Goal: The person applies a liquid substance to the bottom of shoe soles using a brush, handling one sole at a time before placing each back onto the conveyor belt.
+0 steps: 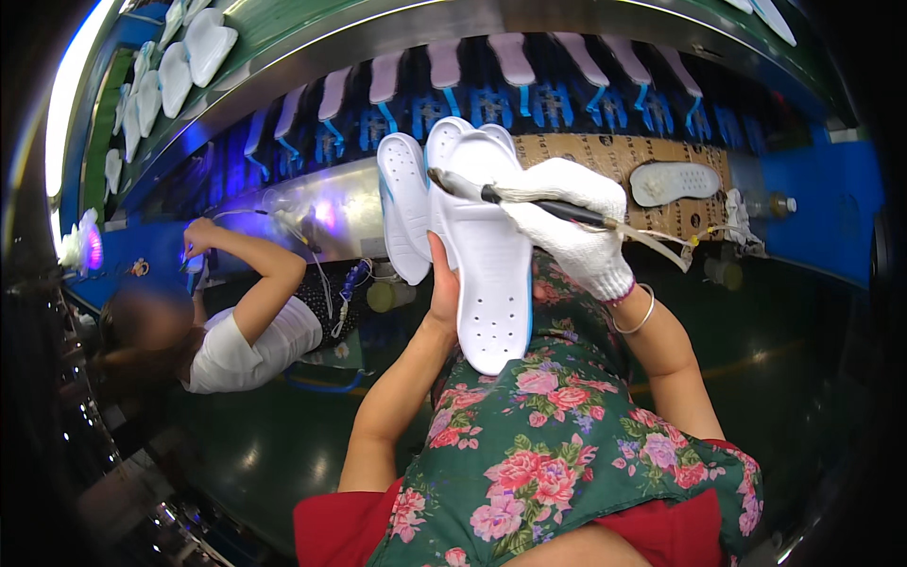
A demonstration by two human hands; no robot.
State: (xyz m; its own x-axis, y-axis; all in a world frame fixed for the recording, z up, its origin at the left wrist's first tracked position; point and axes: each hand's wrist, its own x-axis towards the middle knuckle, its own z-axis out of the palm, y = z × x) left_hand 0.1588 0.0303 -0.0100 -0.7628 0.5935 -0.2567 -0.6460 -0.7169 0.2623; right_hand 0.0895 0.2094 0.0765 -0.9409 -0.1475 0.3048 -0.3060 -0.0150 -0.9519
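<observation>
A white shoe sole with small holes in its near end and a blue side edge is held lengthwise in front of me. My left hand, bare, grips it from its left side, fingers hidden beneath. In a white knit glove, my right hand holds a black-handled brush with a clear tube trailing from its rear. The brush's bristles lie at the sole's far end; contact is hard to judge. More white soles lean together just beyond, to the left.
A greyish sole lies on printed cardboard at right, near a capped bottle. Lilac sole-shaped pieces stand along a blue rack behind. White parts rest on the green conveyor belt. A co-worker sits at left.
</observation>
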